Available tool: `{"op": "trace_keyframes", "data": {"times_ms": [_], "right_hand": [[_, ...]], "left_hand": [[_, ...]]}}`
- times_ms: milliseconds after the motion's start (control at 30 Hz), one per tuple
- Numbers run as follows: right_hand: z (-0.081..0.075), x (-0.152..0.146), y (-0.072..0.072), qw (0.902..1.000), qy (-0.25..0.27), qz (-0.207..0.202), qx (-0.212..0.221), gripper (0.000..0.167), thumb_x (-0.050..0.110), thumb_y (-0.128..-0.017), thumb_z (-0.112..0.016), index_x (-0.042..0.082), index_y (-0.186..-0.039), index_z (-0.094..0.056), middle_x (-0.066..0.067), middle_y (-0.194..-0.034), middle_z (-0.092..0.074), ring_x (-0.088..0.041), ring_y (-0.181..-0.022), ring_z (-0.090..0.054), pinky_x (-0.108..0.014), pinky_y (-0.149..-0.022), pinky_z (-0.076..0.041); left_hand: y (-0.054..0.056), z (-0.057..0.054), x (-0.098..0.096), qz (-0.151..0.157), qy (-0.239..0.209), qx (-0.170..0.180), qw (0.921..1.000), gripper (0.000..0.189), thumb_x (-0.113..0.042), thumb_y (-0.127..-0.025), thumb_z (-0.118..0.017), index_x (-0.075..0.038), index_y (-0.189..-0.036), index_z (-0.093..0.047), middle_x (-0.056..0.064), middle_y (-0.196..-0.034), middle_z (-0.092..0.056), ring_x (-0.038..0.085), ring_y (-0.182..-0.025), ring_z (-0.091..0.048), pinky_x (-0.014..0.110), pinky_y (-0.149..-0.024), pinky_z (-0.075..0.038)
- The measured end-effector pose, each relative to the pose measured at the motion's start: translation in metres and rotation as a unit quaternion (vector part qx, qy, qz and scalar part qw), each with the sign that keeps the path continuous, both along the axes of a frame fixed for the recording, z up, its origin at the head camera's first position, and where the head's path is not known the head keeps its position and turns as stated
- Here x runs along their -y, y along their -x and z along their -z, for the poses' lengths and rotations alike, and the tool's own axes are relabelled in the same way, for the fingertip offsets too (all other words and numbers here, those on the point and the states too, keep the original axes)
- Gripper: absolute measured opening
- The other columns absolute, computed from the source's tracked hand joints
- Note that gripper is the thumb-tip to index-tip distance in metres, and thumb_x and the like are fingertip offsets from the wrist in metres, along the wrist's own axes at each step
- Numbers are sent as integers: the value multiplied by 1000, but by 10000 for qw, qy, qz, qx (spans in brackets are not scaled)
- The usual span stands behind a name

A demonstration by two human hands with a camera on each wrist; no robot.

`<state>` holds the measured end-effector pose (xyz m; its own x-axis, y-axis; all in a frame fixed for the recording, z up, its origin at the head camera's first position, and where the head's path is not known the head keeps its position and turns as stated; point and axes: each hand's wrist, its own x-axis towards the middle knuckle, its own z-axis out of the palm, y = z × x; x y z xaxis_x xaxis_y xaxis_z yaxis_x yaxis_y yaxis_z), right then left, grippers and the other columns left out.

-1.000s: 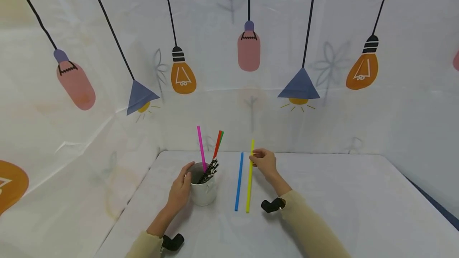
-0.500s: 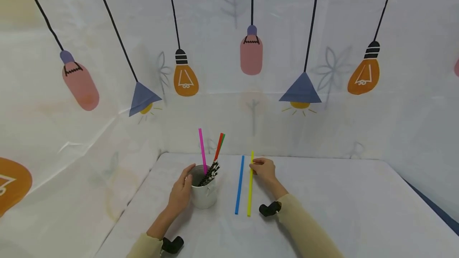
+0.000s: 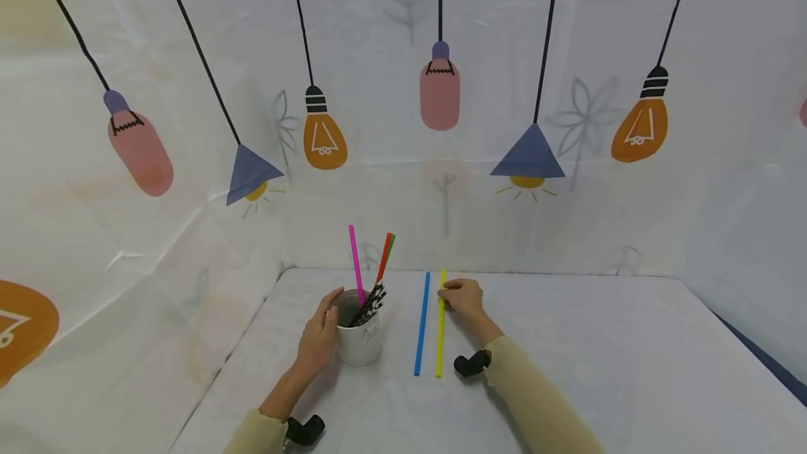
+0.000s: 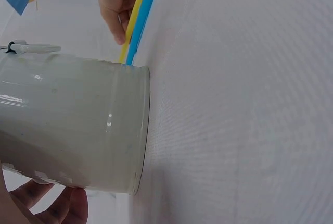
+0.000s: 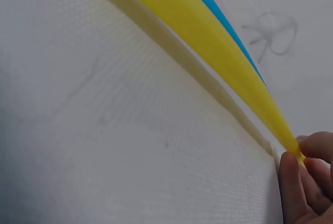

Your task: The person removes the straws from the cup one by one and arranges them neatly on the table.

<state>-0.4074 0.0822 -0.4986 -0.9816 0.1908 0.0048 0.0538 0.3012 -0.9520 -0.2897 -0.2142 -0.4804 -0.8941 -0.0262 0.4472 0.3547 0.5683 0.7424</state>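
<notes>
My left hand (image 3: pixel 317 338) holds a small white pail (image 3: pixel 359 345) around its left side, with fingers at the rim. In the left wrist view the pail (image 4: pixel 78 125) fills the left part, and fingertips (image 4: pixel 78 203) touch its wall. A pink straw (image 3: pixel 356 265), a red straw (image 3: pixel 384 256), a green one behind it and a bundle of black-and-white patterned sticks (image 3: pixel 368 305) stand in the pail. To its right, my right hand (image 3: pixel 463 298) pinches a yellow straw (image 3: pixel 440 342) near its far end. The yellow straw lies beside a blue straw (image 3: pixel 422 324), nearly parallel to it.
A white cloth covers the table (image 3: pixel 567 356). Behind it hangs a white sheet (image 3: pixel 391 195) printed with lamps and bulbs. Black wrist mounts (image 3: pixel 305 430) sit at both sleeves.
The yellow straw's far end, raised a second ago, has come down toward the table and my right hand with it. My left hand stays on the pail. The head view has shifted slightly.
</notes>
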Motion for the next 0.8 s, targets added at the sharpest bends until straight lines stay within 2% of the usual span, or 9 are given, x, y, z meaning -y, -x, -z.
{"op": "trace_keyframes", "data": {"times_ms": [367,500,633,700,800], "right_hand": [[2,3,0,9997,-213,-26,-107,19,7,-81,-78,-2,-96,-71,-10,-78,-67,-15,-55,-60,-25,-53,-52],[2,3,1,9994,-294,-13,-177,19,6,-79,-78,-3,-94,-71,-10,-76,-68,-14,-53,-61,-26,-51,-52],[2,3,2,9992,-376,41,-140,19,6,-77,-79,-3,-93,-71,-9,-75,-68,-14,-53,-61,-26,-50,-52],[3,3,3,9992,-385,65,-83,20,7,-77,-79,-2,-93,-71,-9,-75,-68,-14,-53,-61,-26,-51,-52],[2,4,3,9991,-409,35,-54,22,7,-78,-79,-2,-95,-71,-9,-75,-68,-14,-54,-62,-26,-52,-52]], "left_hand": [[0,2,0,37,7,-2,10000,41,-30,-108,-31,-19,-146,-42,11,-146,-45,33,-129,-44,61,-100,-36],[-1,2,0,48,34,-187,9998,41,-29,-108,-33,-18,-145,-44,12,-143,-48,32,-122,-49,59,-97,-39],[-2,1,-1,82,83,-377,9992,40,-27,-107,-34,-16,-145,-45,13,-143,-48,33,-121,-50,60,-96,-40],[-2,0,-1,101,114,-415,9990,40,-25,-107,-34,-14,-145,-44,14,-143,-48,34,-122,-50,61,-96,-39],[-3,-1,-1,85,100,-354,9993,40,-24,-107,-34,-14,-145,-44,14,-143,-48,31,-113,-52,59,-95,-40]]}}
